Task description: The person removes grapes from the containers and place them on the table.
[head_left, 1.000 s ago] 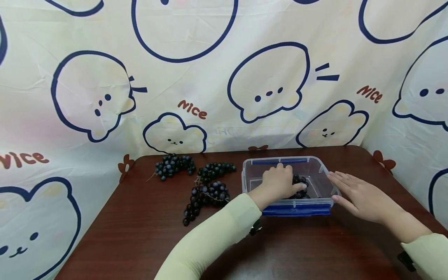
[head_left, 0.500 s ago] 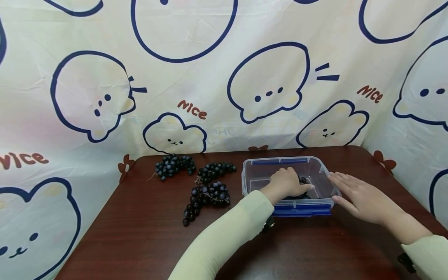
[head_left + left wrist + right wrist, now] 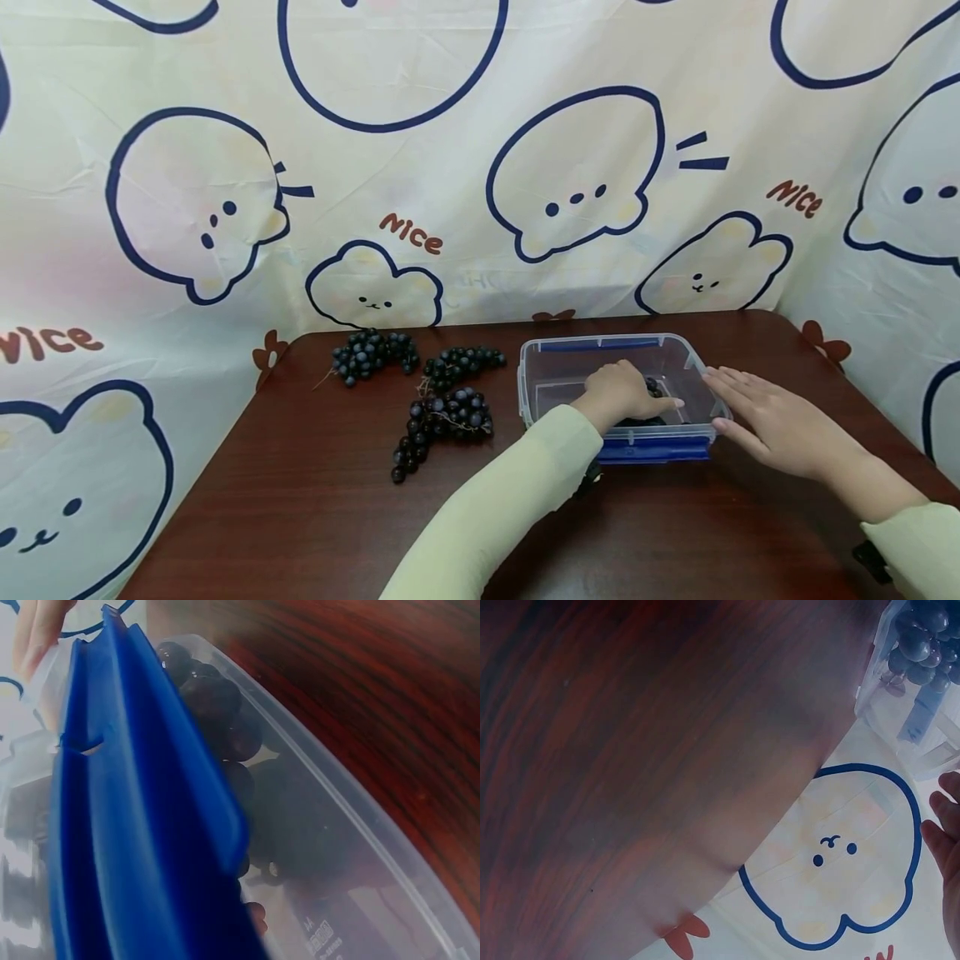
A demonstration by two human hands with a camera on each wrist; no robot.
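Note:
A clear plastic box (image 3: 558, 367) with blue side latches stands on the table toward the right. My left hand (image 3: 621, 393) reaches down into it over a bunch of dark grapes (image 3: 653, 387), thumb stretched to the right; its other fingers are mostly hidden, so I cannot tell if they grip the bunch. Through the box wall, the grapes (image 3: 211, 697) show behind a blue latch (image 3: 142, 787) in the left wrist view. My right hand (image 3: 776, 421) has straight fingers touching the box's right rim. The right wrist view catches its fingertips (image 3: 943, 832) near the box corner.
Left of the box lie more dark grape bunches: one at the back left (image 3: 366, 357), another beside it (image 3: 461, 365), and a longer one in front (image 3: 450, 414). Cartoon-printed cloth (image 3: 465, 167) hangs behind the brown table (image 3: 315, 508).
My left hand has shifted right inside the box and now covers more of the grapes there. The right hand and the bunches outside have stayed in place.

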